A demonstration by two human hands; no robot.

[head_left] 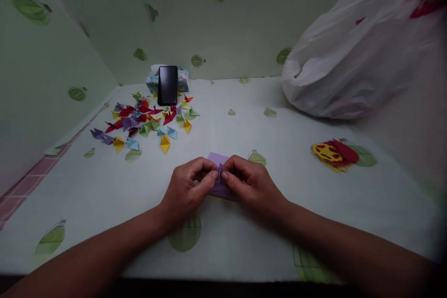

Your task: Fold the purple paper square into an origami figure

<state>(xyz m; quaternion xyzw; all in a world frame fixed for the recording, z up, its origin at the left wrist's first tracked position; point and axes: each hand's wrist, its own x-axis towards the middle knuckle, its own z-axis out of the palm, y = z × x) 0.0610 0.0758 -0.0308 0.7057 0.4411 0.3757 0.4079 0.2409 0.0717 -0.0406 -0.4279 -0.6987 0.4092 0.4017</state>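
Between my two hands, near the middle of the table, is a small folded piece of purple paper [220, 173]. My left hand [190, 186] pinches it from the left with thumb and forefinger. From the right, my right hand [253, 186] pinches the same folded paper, its thumb tip close to the left one. Beneath the fingertips lies a stack of square paper sheets [218, 156], light purple on top, with a thin yellow edge showing at the front. The exact folds are too small to make out.
Many folded paper cranes [139, 118] in several colours lie heaped at the back left. Behind them a black phone [168, 85] leans on a tissue box [183, 80]. At right are yellow and red cut-out pieces [331, 153] and a large white plastic bag [331, 65].
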